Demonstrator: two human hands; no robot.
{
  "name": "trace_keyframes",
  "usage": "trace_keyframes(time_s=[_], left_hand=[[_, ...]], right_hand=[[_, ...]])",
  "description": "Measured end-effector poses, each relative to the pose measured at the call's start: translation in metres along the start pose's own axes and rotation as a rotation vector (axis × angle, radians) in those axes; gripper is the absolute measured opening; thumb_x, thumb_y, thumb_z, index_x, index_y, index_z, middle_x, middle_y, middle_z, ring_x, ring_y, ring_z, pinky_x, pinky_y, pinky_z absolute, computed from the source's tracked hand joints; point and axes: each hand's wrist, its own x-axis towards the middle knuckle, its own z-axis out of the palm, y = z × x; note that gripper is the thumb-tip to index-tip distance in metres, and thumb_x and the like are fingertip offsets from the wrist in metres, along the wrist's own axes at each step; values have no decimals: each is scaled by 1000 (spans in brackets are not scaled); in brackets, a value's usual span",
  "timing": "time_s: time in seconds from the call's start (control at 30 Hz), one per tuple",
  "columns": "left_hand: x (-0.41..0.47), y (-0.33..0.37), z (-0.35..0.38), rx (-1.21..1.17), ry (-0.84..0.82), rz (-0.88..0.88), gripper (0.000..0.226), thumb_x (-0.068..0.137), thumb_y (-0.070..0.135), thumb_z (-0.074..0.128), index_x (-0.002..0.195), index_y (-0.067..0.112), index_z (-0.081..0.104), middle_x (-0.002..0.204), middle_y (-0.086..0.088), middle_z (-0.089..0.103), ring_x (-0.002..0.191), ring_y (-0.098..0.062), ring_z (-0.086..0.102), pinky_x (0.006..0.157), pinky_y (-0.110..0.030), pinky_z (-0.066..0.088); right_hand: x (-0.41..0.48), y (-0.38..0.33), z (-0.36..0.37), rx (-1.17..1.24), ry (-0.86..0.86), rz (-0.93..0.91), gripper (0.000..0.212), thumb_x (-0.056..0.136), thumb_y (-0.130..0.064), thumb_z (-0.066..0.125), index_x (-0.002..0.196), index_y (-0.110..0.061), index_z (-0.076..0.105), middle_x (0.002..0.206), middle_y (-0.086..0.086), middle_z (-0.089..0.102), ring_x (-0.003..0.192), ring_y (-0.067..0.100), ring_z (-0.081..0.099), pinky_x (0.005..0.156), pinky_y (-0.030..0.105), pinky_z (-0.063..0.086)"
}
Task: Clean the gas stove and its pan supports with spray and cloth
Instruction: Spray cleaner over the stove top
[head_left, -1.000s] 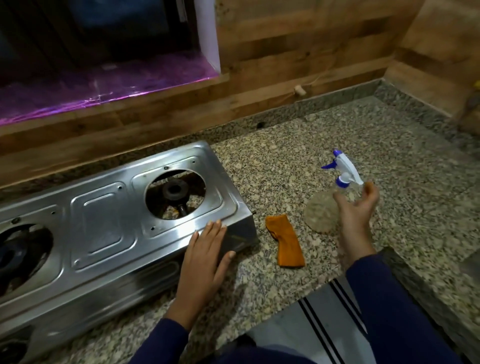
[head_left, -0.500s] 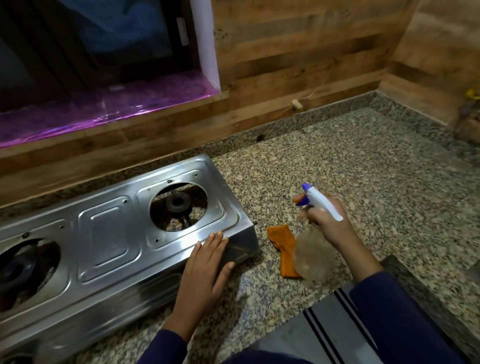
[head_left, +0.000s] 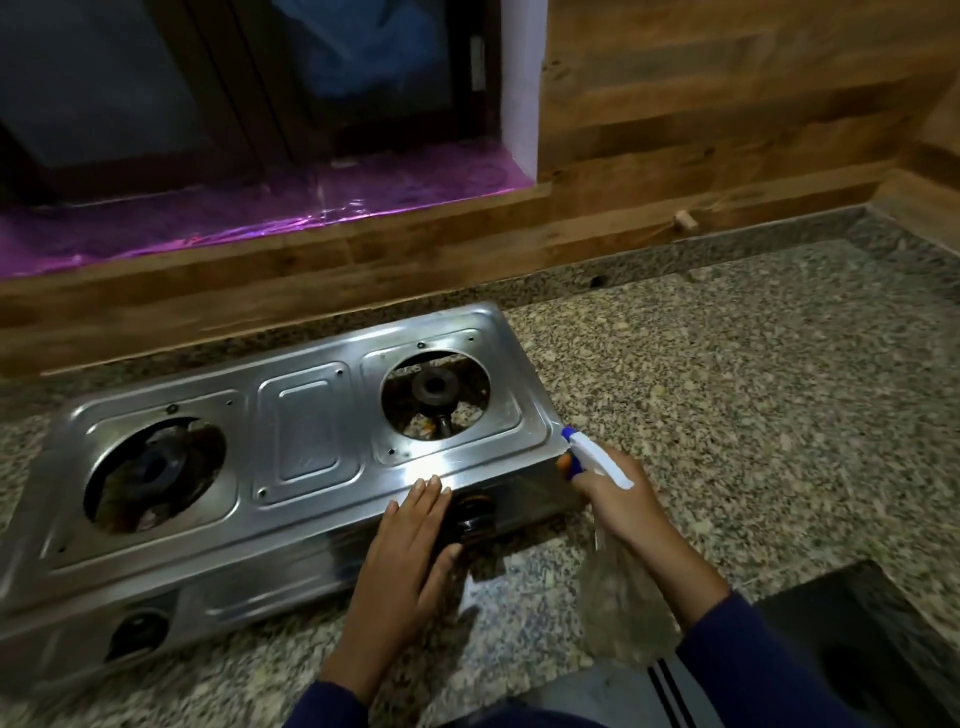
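Note:
A steel two-burner gas stove (head_left: 291, 441) lies on the granite counter, its pan supports off and both burner holes bare. My left hand (head_left: 410, 551) rests flat, fingers together, on the stove's front right edge above a dark knob (head_left: 470, 522). My right hand (head_left: 618, 499) grips a clear spray bottle (head_left: 621, 608) with a white and blue trigger head (head_left: 592, 454). The nozzle points left at the stove's right corner. Only a small orange bit of the cloth (head_left: 564, 460) shows behind the trigger.
The granite counter (head_left: 753, 395) stretches to the right and back. A wooden backsplash (head_left: 675, 218) runs behind the stove, with a purple-lined window sill (head_left: 260, 213) above it. A second knob (head_left: 137, 631) sits at the stove's front left.
My right hand took the spray bottle off the counter and swung it left to the stove's right corner. The orange cloth is now mostly hidden. My left hand stayed on the stove.

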Motion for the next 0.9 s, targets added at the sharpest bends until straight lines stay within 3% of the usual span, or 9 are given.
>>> trace_keyframes(time_s=[0.07, 0.13, 0.23, 0.33, 0.43, 0.5, 0.63, 0.77, 0.9], left_hand=[[1, 3, 1, -6, 15, -12, 57, 103, 48, 31, 153, 20, 34, 162, 4, 26, 151, -8, 14, 123, -35, 11], [1, 3, 2, 3, 25, -16, 57, 103, 48, 31, 152, 20, 34, 162, 3, 26, 151, -9, 15, 123, -33, 10], [2, 1, 3, 26, 23, -1, 57, 103, 48, 32, 153, 20, 33, 162, 3, 27, 151, -8, 15, 123, -34, 12], [1, 0, 2, 37, 28, 12, 58, 103, 47, 33, 154, 20, 31, 162, 3, 27, 151, -7, 14, 122, -36, 15], [1, 0, 4, 52, 38, 10, 58, 102, 47, 34, 153, 20, 32, 161, 2, 28, 151, -8, 15, 122, -36, 15], [1, 1, 5, 59, 48, 8, 58, 102, 48, 34, 153, 19, 33, 161, 2, 29, 151, -10, 18, 122, -36, 15], [1, 1, 7, 72, 61, 19, 59, 102, 48, 35, 152, 17, 34, 160, -1, 30, 151, -14, 20, 123, -36, 15], [1, 0, 8, 82, 67, 29, 59, 102, 48, 34, 152, 17, 34, 160, -2, 30, 151, -15, 21, 123, -36, 15], [1, 0, 7, 89, 70, 27, 60, 102, 49, 33, 152, 16, 34, 160, -1, 30, 151, -14, 20, 123, -36, 15]], right_hand=[[-2, -4, 1, 25, 86, -11, 6, 65, -15, 55, 64, -15, 60, 62, 3, 50, 58, 19, 45, 56, 33, 31], [-1, -4, 0, 1, 144, -27, 19, 67, -19, 57, 52, -24, 46, 52, -7, 38, 51, 15, 35, 53, 33, 27], [-1, -14, 1, 22, 110, -60, 8, 65, -16, 56, 58, -19, 54, 57, -2, 46, 54, 17, 42, 54, 32, 31], [-2, -18, 1, 73, 68, -56, 23, 60, -12, 51, 75, -8, 68, 69, 8, 61, 63, 21, 54, 59, 31, 37], [-9, -19, 3, 44, 76, -39, 5, 58, -13, 52, 60, -10, 55, 57, 3, 46, 54, 18, 41, 56, 32, 29], [-15, -20, 3, 27, 36, -13, 5, 58, -14, 52, 61, -11, 50, 57, 3, 39, 54, 17, 35, 56, 30, 25], [-23, -23, 2, -39, -120, -14, 11, 67, -8, 56, 73, -7, 65, 65, 1, 55, 60, 17, 47, 49, 23, 32], [-28, -17, 3, -58, -48, 27, 25, 75, 3, 61, 61, -16, 53, 52, -3, 45, 44, 10, 39, 39, 16, 26], [-30, -23, 3, -69, -177, 16, 11, 62, -10, 55, 68, -15, 61, 56, -6, 49, 50, 12, 42, 50, 25, 31]])
